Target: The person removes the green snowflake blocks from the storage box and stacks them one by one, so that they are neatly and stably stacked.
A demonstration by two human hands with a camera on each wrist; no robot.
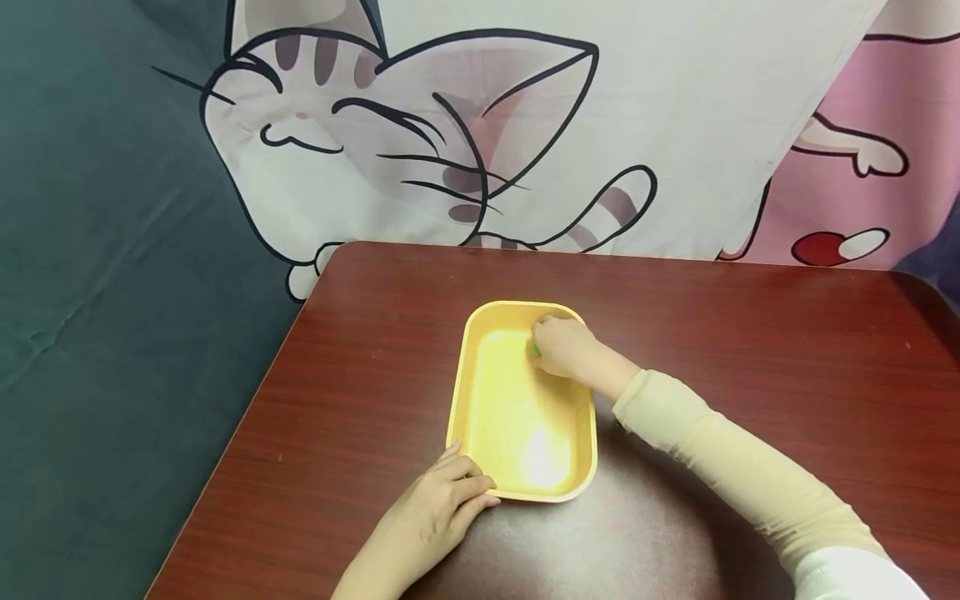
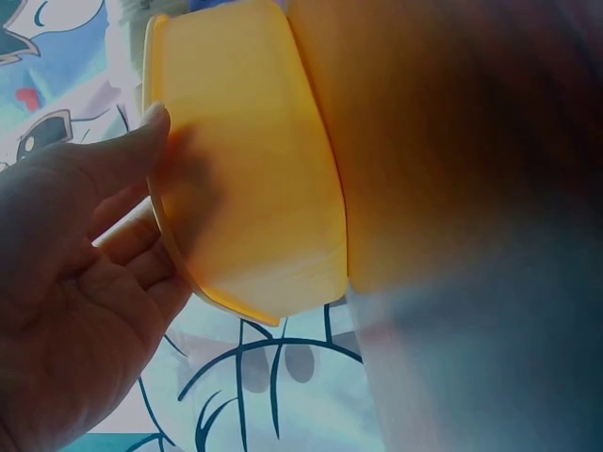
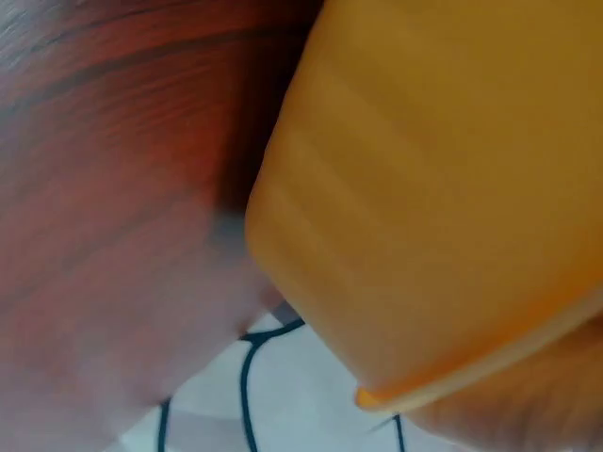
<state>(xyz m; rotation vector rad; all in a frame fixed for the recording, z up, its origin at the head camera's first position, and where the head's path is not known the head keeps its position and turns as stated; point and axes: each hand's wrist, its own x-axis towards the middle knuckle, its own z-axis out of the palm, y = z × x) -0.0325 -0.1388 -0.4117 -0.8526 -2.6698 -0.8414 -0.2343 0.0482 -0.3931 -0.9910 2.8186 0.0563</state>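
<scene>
A yellow rectangular plastic tray [image 1: 517, 492] stands on the table with its long side running away from me. My left hand [image 1: 435, 508] grips the rim at the near left corner. In the left wrist view the thumb and fingers of that hand [image 2: 89, 235] lie on either side of the rim. My right hand [image 1: 564, 346] is inside the tray near the far right corner, fingers curled. A small bit of something green [image 1: 536, 350] shows at its fingertips; most of it is hidden. The right wrist view mostly shows the tray's outer wall [image 3: 433, 188].
The tray stands on a dark reddish-brown wooden table [image 1: 360, 400]. Behind its far edge hangs a cloth [image 1: 660, 100] printed with a cartoon cat, and a dark green-blue surface [image 1: 112, 292] lies to the left.
</scene>
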